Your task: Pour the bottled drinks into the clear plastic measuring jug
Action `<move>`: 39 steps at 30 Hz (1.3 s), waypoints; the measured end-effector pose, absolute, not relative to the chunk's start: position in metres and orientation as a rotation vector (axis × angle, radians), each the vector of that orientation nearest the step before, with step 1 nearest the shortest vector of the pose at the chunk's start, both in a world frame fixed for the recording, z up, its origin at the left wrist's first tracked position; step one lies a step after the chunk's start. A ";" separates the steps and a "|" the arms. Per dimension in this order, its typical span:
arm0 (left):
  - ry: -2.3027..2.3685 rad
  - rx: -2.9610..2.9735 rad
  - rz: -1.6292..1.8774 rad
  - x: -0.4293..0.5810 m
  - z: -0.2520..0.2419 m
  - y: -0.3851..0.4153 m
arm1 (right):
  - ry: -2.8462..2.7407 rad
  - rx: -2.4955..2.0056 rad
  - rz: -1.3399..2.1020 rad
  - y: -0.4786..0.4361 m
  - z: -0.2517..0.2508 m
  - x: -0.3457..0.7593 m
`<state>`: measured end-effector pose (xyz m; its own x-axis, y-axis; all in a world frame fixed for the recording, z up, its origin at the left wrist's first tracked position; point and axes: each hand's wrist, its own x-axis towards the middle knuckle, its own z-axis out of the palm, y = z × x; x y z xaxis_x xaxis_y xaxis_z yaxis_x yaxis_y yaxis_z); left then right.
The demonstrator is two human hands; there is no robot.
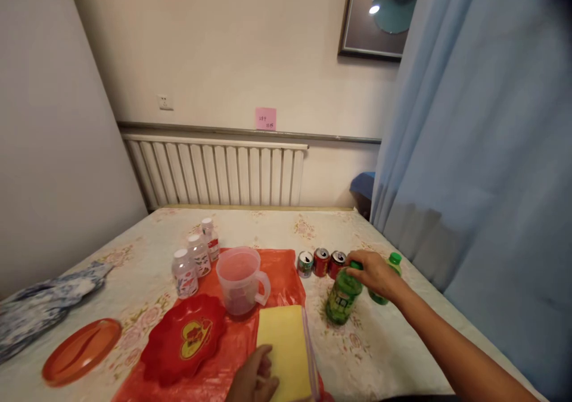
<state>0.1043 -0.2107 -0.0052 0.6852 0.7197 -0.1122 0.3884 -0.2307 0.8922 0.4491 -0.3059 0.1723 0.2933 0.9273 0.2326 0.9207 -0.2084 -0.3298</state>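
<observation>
My right hand (373, 271) is closed on the top of a green plastic bottle (342, 301), which is slightly tilted above or on the tablecloth; whether its base touches I cannot tell. A second green bottle (379, 295) stands behind my right wrist, partly hidden. Near the front edge, my left hand (254, 378) has loosely bent fingers, slightly apart, and holds nothing visible. It lies against the left side of a yellow folded cloth or pad (286, 342) with a purple-striped edge. To the left are a clear pinkish jug (239, 277) and a red scalloped tray (165, 354).
Three small cans (320, 263) stand in a row behind the held bottle. Three clear white-capped bottles (199, 256) line up left of the jug. A red plastic sheet (281, 271) lies underneath. An orange lid (80, 354) and patterned fabric (44, 304) are far left; a blue curtain (482, 181) hangs right.
</observation>
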 end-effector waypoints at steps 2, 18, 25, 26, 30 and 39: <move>0.869 1.848 0.458 0.121 0.013 -0.215 | -1.695 -1.975 0.147 -0.305 0.182 0.421; 0.809 2.074 0.632 0.094 0.038 -0.217 | -1.871 -1.480 0.565 -0.287 0.186 0.303; 0.818 2.080 0.572 0.050 0.079 -0.196 | -1.641 -1.390 0.417 -0.274 0.174 0.317; 0.881 2.088 0.583 0.044 0.088 -0.189 | -1.571 -1.404 0.420 -0.271 0.169 0.320; 0.991 2.163 0.627 0.017 0.123 -0.152 | -1.433 -1.419 0.643 -0.270 0.135 0.318; 1.567 2.799 0.337 -0.019 0.180 -0.080 | -1.223 -1.438 0.997 -0.282 0.066 0.286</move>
